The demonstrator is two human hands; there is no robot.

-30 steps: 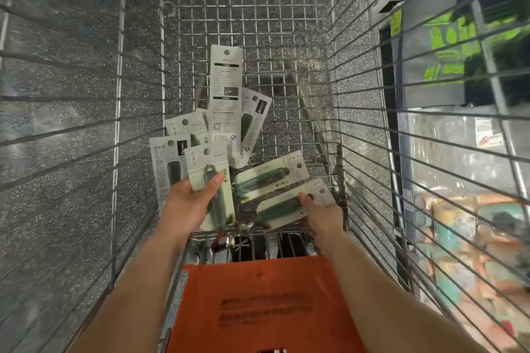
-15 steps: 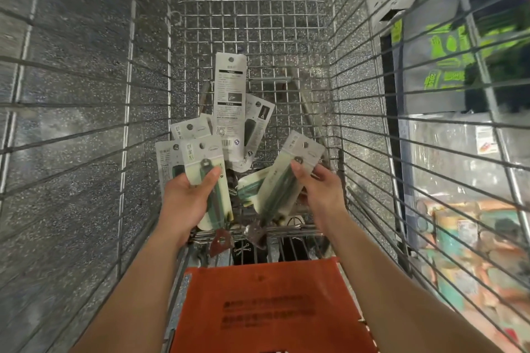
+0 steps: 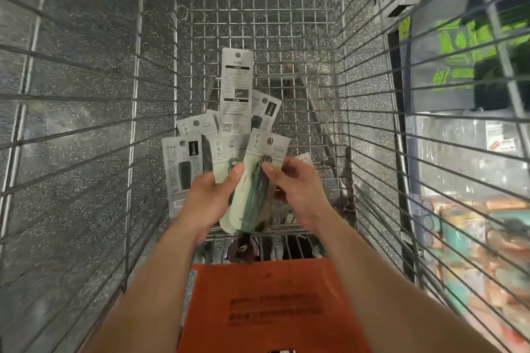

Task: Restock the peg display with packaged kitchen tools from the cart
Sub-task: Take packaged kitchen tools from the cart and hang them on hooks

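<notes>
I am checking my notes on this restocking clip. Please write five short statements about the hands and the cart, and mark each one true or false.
1. The right hand pinches a package with a dark green tool. True.
2. The cart holds no other packages. False: several loose packages lie in its basket.
3. The long white package shows a QR code. True.
4. The flap at the near end of the cart is blue. False: it is orange.
5. The left hand is empty. False: it grips a second package, thumb on its front.
</notes>
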